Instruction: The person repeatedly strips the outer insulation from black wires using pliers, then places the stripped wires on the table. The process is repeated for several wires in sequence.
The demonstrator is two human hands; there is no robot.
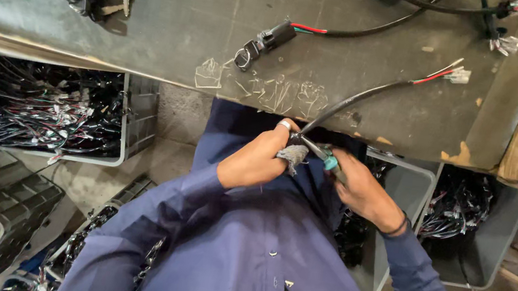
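Cable (350, 101) over worn grey workbench (189, 18); grey bins (137, 117) of wiring below.

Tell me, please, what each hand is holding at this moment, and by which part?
The left hand grips the black cable at its near end, fingers wrapped in grey cloth. The right hand holds a teal-handled tool by its handle, tip at that cable end.

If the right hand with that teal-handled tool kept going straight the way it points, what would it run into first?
The right hand points its tool up and leftward, so it would likely first meet the left hand gripping the black cable right at the tool's tip. Depth is hard to judge.
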